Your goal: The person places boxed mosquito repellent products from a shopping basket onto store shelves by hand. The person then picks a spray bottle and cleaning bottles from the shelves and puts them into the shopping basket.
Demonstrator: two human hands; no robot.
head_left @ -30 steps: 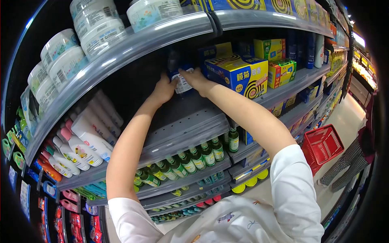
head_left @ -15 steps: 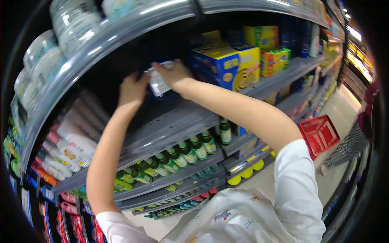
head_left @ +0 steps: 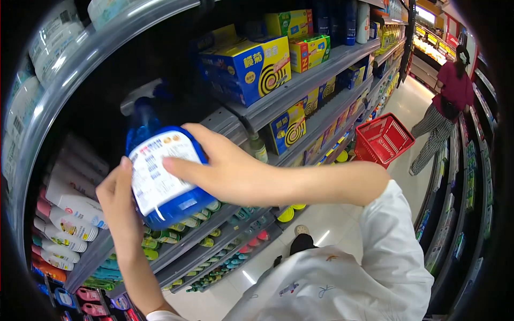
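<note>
Between my two hands is a blue spray bottle (head_left: 166, 176) with a white printed label facing me and a white trigger head at its far end. It is tilted, with its base toward me, in front of the shelf. My left hand (head_left: 119, 198) grips its left side, thumb along the label's edge. My right hand (head_left: 214, 166) wraps round its right side, and the thumb presses on the label.
Mosquito coil boxes (head_left: 251, 69) stand on the shelf (head_left: 316, 69) to the right. White bottles (head_left: 69, 219) line the left side. A red shopping basket (head_left: 383, 139) is in the aisle, near a person (head_left: 450, 91) in a maroon top. Several green bottles sit on lower shelves.
The spray bottle has come out of the dark shelf, toward me, in both hands. The view has shifted right, showing more of the aisle and the other person.
</note>
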